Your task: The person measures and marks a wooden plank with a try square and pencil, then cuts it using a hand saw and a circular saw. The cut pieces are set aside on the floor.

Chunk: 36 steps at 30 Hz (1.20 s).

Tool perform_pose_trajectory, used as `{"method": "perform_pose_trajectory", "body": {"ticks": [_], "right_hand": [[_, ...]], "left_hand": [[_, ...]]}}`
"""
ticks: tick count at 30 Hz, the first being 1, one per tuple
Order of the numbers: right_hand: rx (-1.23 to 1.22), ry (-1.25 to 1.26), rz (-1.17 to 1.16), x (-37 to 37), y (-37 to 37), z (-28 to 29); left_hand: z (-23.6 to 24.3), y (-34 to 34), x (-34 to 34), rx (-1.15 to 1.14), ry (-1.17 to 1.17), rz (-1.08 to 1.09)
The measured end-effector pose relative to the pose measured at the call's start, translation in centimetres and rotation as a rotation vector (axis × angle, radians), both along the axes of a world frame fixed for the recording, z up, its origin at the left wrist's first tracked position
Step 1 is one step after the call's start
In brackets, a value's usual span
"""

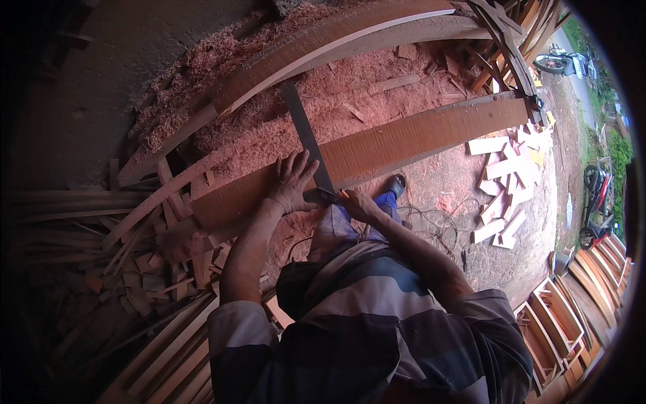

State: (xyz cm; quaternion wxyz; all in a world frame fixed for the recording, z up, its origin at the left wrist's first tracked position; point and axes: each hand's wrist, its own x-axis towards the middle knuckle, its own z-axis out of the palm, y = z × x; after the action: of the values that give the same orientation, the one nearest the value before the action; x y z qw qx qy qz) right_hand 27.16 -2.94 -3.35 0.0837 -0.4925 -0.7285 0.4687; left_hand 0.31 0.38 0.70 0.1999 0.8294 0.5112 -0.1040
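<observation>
A long reddish plank [404,141] is laid across the scene, and a metal try square [306,138] is set across it, its blade running over the board's width and its stock hooked against the near edge. The left hand [293,182] is spread flat, fingers open, and pressed on the plank just beside the square, apparently so that the square is kept from shifting. The right hand [356,202] is closed around a small orange pencil [344,194], whose tip is held at the plank's near edge, close to the square's stock; the blade seems to be used as a guide for a line. A second curved-looking plank [323,47] lies beyond, and red wood shavings [350,101] are heaped between and around the boards. Pale offcuts [508,175] are scattered on the ground to the right, and wooden frames [558,323] are stacked further right.
</observation>
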Motion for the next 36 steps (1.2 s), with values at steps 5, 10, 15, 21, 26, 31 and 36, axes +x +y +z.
{"method": "perform_pose_trajectory", "body": {"ticks": [5,10,15,21,26,31,36], "right_hand": [[-0.693,0.418,-0.349,-3.9,1.2,0.1],[-0.637,0.522,-0.497,2.2,1.6,2.3],[-0.334,0.49,-0.861,15.8,-1.6,5.8],[-0.231,0.636,-1.35,28.6,-6.5,6.0],[-0.288,0.816,-1.793,33.6,-7.6,3.7],[-0.249,0.874,-1.905,39.8,-5.9,3.7],[-0.094,0.902,-1.814,47.2,-2.6,6.1]], "left_hand": [[0.9,0.2,0.1,-0.031,0.046,-0.008],[-0.3,0.1,-0.2,0.065,-0.299,0.241],[-2.0,0.7,1.8,0.262,-0.689,0.633],[-1.3,4.8,9.4,0.215,-0.761,0.72],[0.0,8.7,18.5,0.218,-0.601,0.458],[0.9,12.6,26.4,0.185,-0.428,0.316],[1.3,14.2,32.8,0.107,-0.076,0.059]]}}
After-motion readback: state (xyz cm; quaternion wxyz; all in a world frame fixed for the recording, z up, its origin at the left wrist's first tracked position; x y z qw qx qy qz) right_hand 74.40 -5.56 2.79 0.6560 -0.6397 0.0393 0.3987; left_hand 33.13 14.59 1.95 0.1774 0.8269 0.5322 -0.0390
